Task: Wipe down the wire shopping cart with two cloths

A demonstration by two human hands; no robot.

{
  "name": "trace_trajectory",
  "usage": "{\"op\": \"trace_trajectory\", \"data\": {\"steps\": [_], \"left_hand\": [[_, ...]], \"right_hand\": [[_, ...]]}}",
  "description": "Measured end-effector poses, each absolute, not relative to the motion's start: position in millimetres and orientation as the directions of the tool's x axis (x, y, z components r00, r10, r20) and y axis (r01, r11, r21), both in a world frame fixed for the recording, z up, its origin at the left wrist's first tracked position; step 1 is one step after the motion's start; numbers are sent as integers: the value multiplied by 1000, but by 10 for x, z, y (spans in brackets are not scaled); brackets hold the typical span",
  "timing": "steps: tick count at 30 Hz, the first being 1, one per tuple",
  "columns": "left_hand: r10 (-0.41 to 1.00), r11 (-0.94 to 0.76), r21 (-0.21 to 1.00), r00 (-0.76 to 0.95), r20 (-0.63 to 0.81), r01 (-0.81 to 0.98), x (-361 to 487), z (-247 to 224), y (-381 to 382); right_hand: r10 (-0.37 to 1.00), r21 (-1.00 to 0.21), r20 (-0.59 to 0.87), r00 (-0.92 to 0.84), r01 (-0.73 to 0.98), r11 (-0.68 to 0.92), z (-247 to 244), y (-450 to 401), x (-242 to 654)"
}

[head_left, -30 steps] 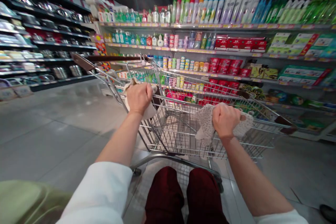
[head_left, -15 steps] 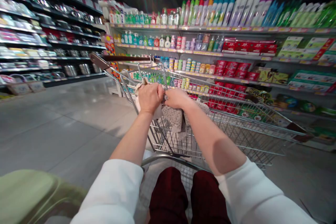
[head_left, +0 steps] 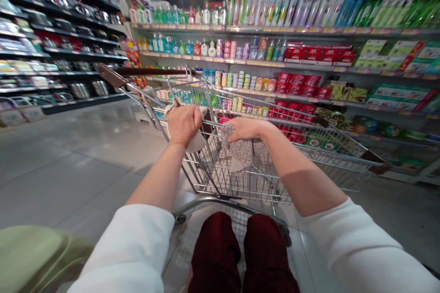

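A metal wire shopping cart [head_left: 237,191] stands side-on in front of me. My left hand [head_left: 184,123] is closed at the near end of its top rail, around a cream-white cloth [head_left: 195,143] that hangs below the fingers. Farther along the same rail, my right hand [head_left: 248,128] grips a grey spotted cloth [head_left: 239,152], pressing it against the wire; its lower part drapes down the cart's side. A gap of bare rail lies between the two hands. The fingertips of my left hand are hidden behind its knuckles.
Beyond the cart rises a long shelf [head_left: 261,62] of bottles, cans and boxes. Dark shelves with metal pots [head_left: 80,90] stand to the left. The cart's brown handle [head_left: 147,72] is at upper left. A pale green rounded object [head_left: 34,258] sits at lower left; tiled floor [head_left: 92,165] extends leftward.
My right hand has slid right along the rail with the grey cloth, away from my left hand, which it was beside before. My left hand remains on the cart's near end.
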State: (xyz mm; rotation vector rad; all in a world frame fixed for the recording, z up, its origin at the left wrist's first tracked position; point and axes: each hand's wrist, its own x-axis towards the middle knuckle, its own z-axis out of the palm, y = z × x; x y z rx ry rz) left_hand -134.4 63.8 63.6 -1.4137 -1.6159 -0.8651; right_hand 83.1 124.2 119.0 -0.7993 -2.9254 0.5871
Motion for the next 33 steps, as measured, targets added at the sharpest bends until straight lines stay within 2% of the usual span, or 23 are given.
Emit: {"op": "trace_trajectory", "data": {"steps": [6,12,17,22,24,27,31,33], "left_hand": [[459,99,13,-57,887,995,-1355,647,626],[491,130,-2,-62,869,992,-1376,657,611],[496,172,-29,-61,866,985,-1392,664,598],[482,216,-37,-73,873,976,-1426,664,627],[477,197,-10,-87,875,980,-1423,666,628],[469,133,75,-130,873,988,-1393,678,595],[520,-31,212,-165,838,977,-1334,715,523],[520,-51,257,-194,832,965,-1309,733,496]], "right_hand": [[552,-385,-57,-832,528,757,1112,1259,1241],[602,-330,-65,-796,586,740,1026,1375,1835],[693,-315,-100,-714,684,659,911,1458,2643],[802,-303,-170,-573,805,511,838,1436,3735],[872,-246,-187,-452,881,404,827,1402,4146],[940,-193,-111,-322,935,297,822,1370,4525],[933,-271,-163,-321,924,271,825,1390,4580],[928,-330,-186,-324,910,252,824,1405,4544]]}}
